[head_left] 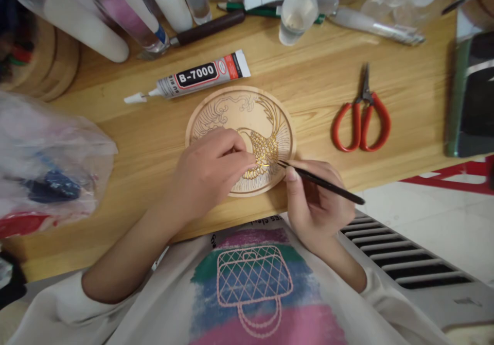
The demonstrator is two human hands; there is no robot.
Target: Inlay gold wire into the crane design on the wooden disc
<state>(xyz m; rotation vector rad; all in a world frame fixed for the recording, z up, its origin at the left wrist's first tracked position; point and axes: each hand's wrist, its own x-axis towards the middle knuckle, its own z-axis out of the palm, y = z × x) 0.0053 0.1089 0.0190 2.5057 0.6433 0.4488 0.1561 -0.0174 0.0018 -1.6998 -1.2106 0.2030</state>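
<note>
A round wooden disc with a line drawing of a bird lies on the wooden table near its front edge. Gold wire outlines fill the bird's body at the disc's middle. My left hand rests on the disc's lower left, fingers curled and pinched together at the gold part; what they press or hold is too small to name. My right hand is closed round a thin black tool, whose tip touches the gold wirework at the disc's right side.
A B-7000 glue tube lies just behind the disc. Red-handled scissors lie to the right. A clear plastic bag sits at left. Bottles, tubes, pens and a small clear cup crowd the back edge.
</note>
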